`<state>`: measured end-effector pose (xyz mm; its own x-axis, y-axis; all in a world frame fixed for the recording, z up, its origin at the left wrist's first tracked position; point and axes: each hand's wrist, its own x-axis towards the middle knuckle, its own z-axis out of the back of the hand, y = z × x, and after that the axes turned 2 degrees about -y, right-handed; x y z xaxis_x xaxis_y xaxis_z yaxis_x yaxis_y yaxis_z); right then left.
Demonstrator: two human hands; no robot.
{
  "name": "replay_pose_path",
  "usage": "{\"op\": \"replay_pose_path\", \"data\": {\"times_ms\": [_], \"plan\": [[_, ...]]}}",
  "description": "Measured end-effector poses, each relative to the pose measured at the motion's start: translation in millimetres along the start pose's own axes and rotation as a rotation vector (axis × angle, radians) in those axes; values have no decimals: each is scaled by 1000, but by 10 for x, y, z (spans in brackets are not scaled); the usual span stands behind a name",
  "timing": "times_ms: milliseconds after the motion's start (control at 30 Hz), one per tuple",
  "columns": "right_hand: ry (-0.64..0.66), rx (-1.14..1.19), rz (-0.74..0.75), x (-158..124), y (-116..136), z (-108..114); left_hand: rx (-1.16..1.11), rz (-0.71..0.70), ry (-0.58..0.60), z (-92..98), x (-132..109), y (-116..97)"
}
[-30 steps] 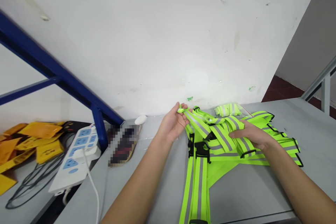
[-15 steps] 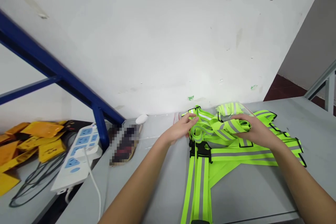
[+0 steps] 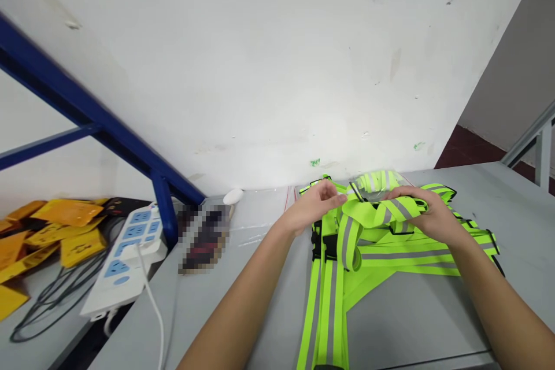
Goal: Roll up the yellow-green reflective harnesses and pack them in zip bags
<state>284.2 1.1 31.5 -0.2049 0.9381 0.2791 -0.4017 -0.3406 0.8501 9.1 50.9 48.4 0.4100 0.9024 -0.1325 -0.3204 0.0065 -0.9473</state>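
A neon-green reflective strap vest (image 3: 373, 254) with grey bands and black buckles lies spread on the grey table (image 3: 416, 318). My left hand (image 3: 314, 208) pinches a folded strap at the vest's upper left. My right hand (image 3: 427, 217) grips the same bundle of straps from the right, lifting a loop (image 3: 349, 240) a little above the table. Two long straps (image 3: 327, 312) run toward the near table edge. Behind my hands lies a clear bag with another green strap bundle (image 3: 377, 180).
A white wall stands close behind the table. At left a blue steel frame (image 3: 165, 214) rises beside a white power strip (image 3: 130, 254) with cables, yellow cards (image 3: 65, 231) and a small white object (image 3: 233, 196). A blurred dark item (image 3: 203, 237) lies on the table's left side.
My left hand moved right toward my right hand, folding the strap over. Both hands have gathered the straps into a bundle and raised it slightly, with a loop hanging below.
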Motion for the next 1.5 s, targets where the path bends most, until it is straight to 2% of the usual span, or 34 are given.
{"op": "replay_pose_path", "data": {"times_ms": [33,67,167,233,300,467,600,667,733,833,933,967,1033,1100,1133,1233,1267,1300,1333,1400,1500], "plan": [[14,21,16,1,0,5,-63,-15,-15,-8,34,38],[19,35,27,3,-4,10,-126,-18,18,-17,65,83],[-19,34,16,12,-22,15,-277,18,254,-54,121,207],[-69,28,-16,21,-29,17,-330,-14,283,-80,123,232],[-109,21,-50,30,-32,20,-369,-61,224,-90,103,204],[-157,-75,-178,53,-119,39,-492,-24,129,9,18,73],[-191,-183,-220,87,-248,29,-593,-235,-79,197,-104,-2],[-239,-237,-201,105,-289,8,-443,-257,-96,280,-201,-55],[-285,-277,-157,115,-309,-24,-161,-179,-42,316,-306,-122],[-321,-316,-75,112,-321,-83,308,-97,88,262,-419,-220],[-342,-368,1,101,-330,-120,673,-146,124,163,-446,-267],[-353,-379,23,99,-331,-122,743,-193,91,142,-438,-265],[-382,-381,49,97,-329,-114,822,-352,-55,132,-403,-233],[-412,-366,65,98,-317,-102,861,-551,-291,148,-346,-174],[-421,-357,79,97,-307,-102,857,-645,-452,157,-309,-142],[-411,-352,160,86,-263,-138,646,-822,-986,151,-172,-78],[-399,-357,194,79,-244,-161,506,-832,-1122,136,-122,-76],[-385,-362,225,71,-225,-187,348,-819,-1206,118,-71,-85],[-371,-367,251,63,-206,-213,184,-785,-1237,97,-21,-103],[-348,-371,283,48,-175,-258,-168,-671,-1172,58,64,-154],[-347,-357,282,39,-155,-293,-698,-416,-890,17,142,-219]]}}
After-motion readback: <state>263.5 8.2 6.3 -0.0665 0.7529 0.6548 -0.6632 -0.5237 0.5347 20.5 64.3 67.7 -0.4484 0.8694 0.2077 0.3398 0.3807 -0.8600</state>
